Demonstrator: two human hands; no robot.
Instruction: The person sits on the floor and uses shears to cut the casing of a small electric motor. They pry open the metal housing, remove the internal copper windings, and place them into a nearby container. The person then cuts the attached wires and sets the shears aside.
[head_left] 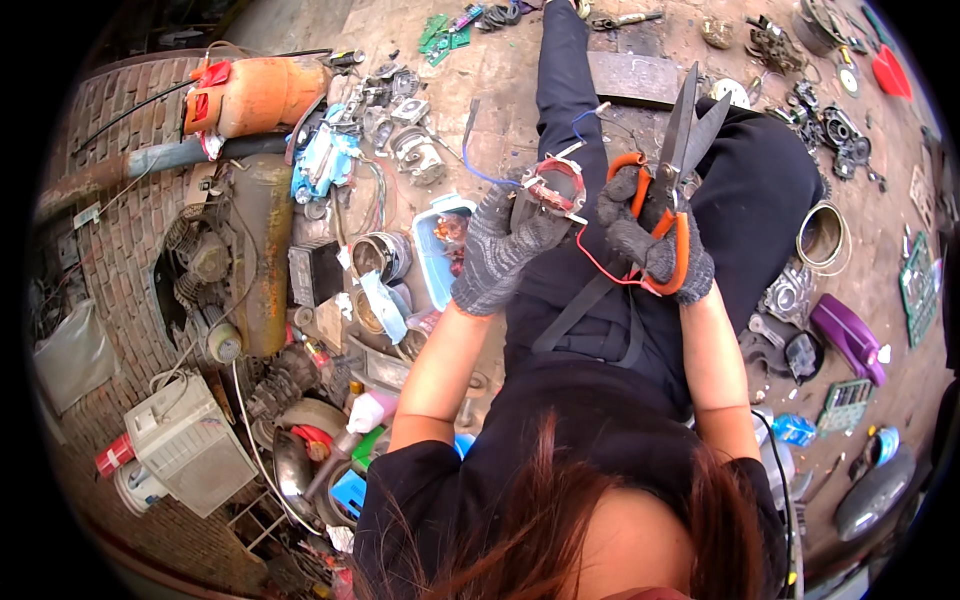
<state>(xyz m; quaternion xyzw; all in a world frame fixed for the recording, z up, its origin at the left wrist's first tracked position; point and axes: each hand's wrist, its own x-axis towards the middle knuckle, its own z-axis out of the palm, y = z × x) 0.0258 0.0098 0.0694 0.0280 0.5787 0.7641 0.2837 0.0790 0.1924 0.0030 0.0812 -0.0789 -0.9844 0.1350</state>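
My left hand point(497, 252), in a grey knit glove, is closed around a motor stator point(535, 192), a small ring wound with reddish coils. A blue wire point(478, 172) sticks out from its left side, and a red wire point(597, 262) runs from its lower edge toward my other hand. In my right hand point(650, 240), gloved the same way, is a pair of large scissors point(678, 140) with orange handles. Their dark blades are spread apart and point away from me, to the right of the stator. Both hands are above my lap.
An orange gas cylinder point(262, 97) and a rusty upright tank point(262, 255) stand at the left. Beside my left arm is a light blue basin point(428, 255) with scraps in it. Metal parts, green circuit boards point(918, 290) and a purple plastic piece point(848, 335) litter the floor at right.
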